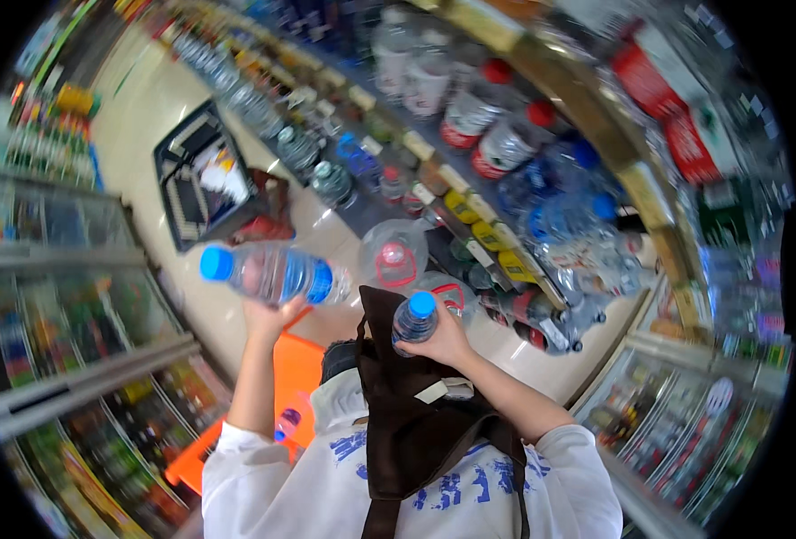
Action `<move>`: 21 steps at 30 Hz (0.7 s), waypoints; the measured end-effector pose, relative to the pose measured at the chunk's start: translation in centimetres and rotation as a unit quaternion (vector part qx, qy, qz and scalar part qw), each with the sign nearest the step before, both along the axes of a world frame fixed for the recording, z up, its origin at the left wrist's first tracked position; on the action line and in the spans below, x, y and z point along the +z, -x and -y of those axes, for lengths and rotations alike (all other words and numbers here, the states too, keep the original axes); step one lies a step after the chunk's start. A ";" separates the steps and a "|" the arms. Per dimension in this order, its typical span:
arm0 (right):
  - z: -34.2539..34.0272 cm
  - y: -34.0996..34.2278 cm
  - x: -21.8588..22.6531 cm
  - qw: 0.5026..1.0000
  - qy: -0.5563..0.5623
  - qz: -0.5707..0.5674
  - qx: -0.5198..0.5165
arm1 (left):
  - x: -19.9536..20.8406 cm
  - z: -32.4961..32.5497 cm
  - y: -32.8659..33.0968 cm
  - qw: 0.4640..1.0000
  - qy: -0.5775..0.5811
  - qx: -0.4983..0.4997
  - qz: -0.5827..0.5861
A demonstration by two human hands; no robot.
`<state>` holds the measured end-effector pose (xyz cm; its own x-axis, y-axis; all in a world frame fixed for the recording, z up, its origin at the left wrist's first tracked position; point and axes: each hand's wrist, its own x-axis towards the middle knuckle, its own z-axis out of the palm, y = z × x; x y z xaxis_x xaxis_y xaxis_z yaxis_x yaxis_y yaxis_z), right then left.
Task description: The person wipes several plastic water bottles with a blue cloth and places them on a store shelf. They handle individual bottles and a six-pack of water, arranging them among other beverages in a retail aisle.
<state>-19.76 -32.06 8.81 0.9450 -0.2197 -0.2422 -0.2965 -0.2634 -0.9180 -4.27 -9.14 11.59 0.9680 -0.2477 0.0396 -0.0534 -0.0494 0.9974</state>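
Note:
My left hand (277, 312) is closed around a large clear water bottle (277, 272) with a blue cap and blue label. That bottle lies nearly level, its cap toward the left. In my right hand (445, 338) is a smaller bottle (414, 325), also blue-capped, held in front of my dark brown apron (407, 422) with the cap up. Just beyond my hands, big clear jugs (393, 242) with red handles stand on the floor. An orange plastic container or stool (304, 368) is beside my left arm, partly hidden by it.
A dark crate (172, 193) with items inside stands on the floor at the far left. Shelves of bottles (506, 139) run along the right. Glass-fronted coolers (66, 314) line the left, with another cooler (676, 422) at the lower right.

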 end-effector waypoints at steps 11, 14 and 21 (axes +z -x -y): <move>-17.9 -2.1 -15.4 0.892 -0.021 0.117 0.436 | -6.0 -17.3 30.6 0.684 -0.706 0.120 0.139; -22.6 -0.1 -17.4 0.867 0.014 0.117 0.484 | -8.3 -17.1 36.3 0.797 -0.517 0.306 -0.052; -28.1 4.2 -24.2 0.818 0.038 0.152 0.554 | -9.0 -14.9 35.8 0.852 -0.369 0.372 -0.016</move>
<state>-23.92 -3.92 -15.41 0.5888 0.8081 0.0161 0.4019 -0.2755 -0.8733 -40.08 5.76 2.61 0.8660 0.4882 0.1083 0.2935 -0.6715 0.6803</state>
